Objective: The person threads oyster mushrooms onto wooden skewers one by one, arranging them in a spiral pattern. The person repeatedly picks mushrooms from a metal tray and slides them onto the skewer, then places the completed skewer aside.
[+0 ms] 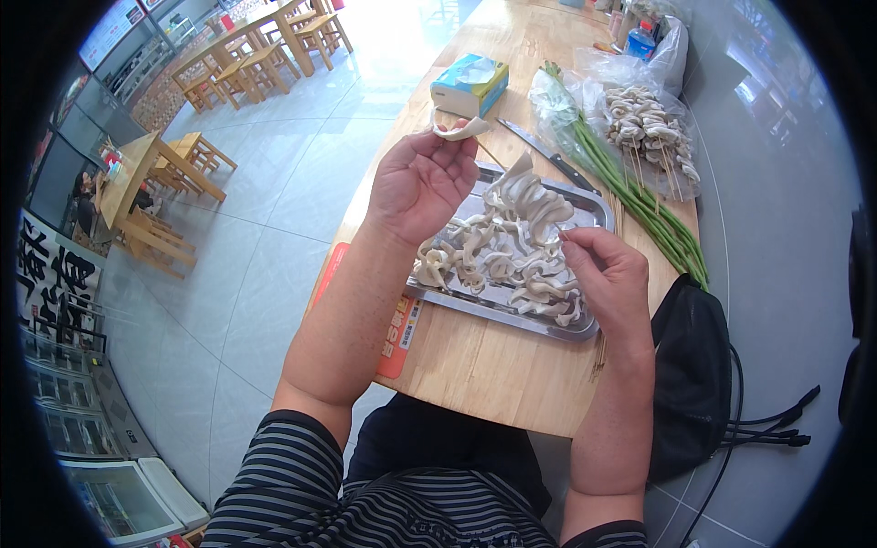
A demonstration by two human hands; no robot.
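Observation:
My left hand (428,171) is raised over the far left corner of the metal tray (493,318), palm up, pinching a pale strip (459,131) that looks like mushroom or tripe. A thin wooden skewer tip shows beside that strip. Above the tray my right hand (603,274) pinches the near end of a skewer between thumb and fingers. Pale folded strips (531,195) are threaded in a bunch on this skewer, between both hands. More loose pale strips (473,253) lie in the tray beneath.
Behind the tray are a knife (548,154) and a tissue box (470,85). Long green beans (623,185) and finished skewers (647,127) on plastic lie to the right. A black bag (688,383) hangs at the table's right edge. A person (88,205) sits at a distant table.

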